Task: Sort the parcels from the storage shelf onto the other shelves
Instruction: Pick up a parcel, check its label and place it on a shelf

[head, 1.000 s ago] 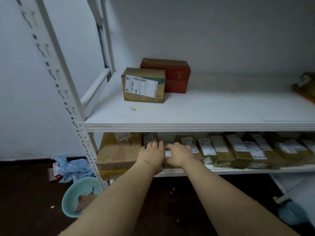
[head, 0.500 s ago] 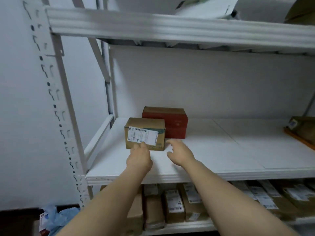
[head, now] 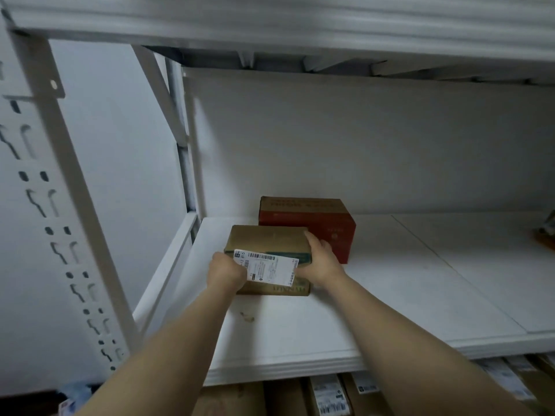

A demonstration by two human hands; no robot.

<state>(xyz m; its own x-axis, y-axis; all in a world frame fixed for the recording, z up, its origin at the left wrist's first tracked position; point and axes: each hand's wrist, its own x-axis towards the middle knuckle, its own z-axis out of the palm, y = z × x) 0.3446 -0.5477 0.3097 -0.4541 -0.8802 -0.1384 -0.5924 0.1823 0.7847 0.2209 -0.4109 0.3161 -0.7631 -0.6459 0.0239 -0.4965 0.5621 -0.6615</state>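
Note:
A brown cardboard parcel (head: 268, 240) with a white shipping label sits on the white middle shelf (head: 390, 310), near its left end. My left hand (head: 225, 273) grips the parcel's left front corner. My right hand (head: 321, 261) holds its right side, fingers reaching along the top edge. Right behind it stands a red cardboard box (head: 312, 219), touching or nearly touching the parcel. The parcel's lower left is hidden by my left hand.
Several labelled brown parcels (head: 327, 394) stand in a row on the shelf below. A white slotted upright (head: 75, 205) frames the left side. Another shelf board (head: 270, 22) runs overhead. A dark object (head: 548, 232) lies at the far right edge.
My hands rose from the lower shelf's parcels to the middle shelf and took hold of the brown labelled parcel on both sides. The view tilted upward and closer.

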